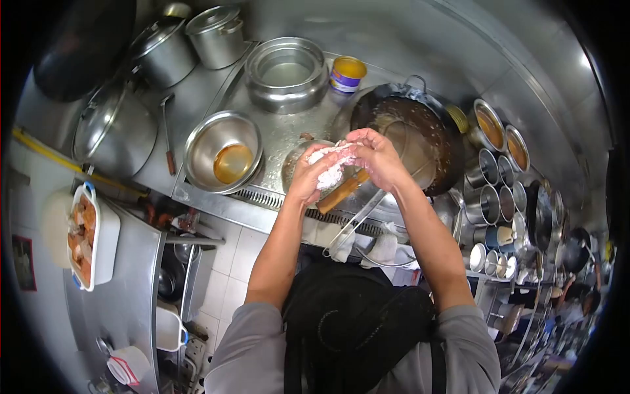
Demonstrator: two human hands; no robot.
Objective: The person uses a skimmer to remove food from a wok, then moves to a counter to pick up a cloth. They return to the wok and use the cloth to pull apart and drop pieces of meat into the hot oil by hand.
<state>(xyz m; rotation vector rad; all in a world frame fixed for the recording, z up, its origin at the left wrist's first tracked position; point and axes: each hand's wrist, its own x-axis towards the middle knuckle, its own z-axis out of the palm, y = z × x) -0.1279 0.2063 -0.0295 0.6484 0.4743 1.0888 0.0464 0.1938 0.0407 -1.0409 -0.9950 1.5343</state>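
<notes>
Steel counter [279,131], big wok [447,141], both hands on one white lump

From where I stand, the wok sits fwd and R of the person's hands, just beyond the R one. A wide steel pot [289,100] is fwd-L; a steel bowl [202,146] w/ amber liquid [233,163] sits well to the L.

L hand [304,176]: curled, lump cupped against palm + fingers. R hand [379,156]: fingers bent in tight on the lump's upper end; grip force, can't tell. Between them no free gap, both occupied.

Under the hands, a wooden handle [341,192] slants from near L to far R, toward the wok; its far end is partly behind the R hand.

The lump: btwn the hands, R of the L palm, L of the R wrist. Long axis approx. near-L to far-R, same slant as the handle. Bulk is nearer the L hand; only the thin end reaches the R fingers.
</notes>
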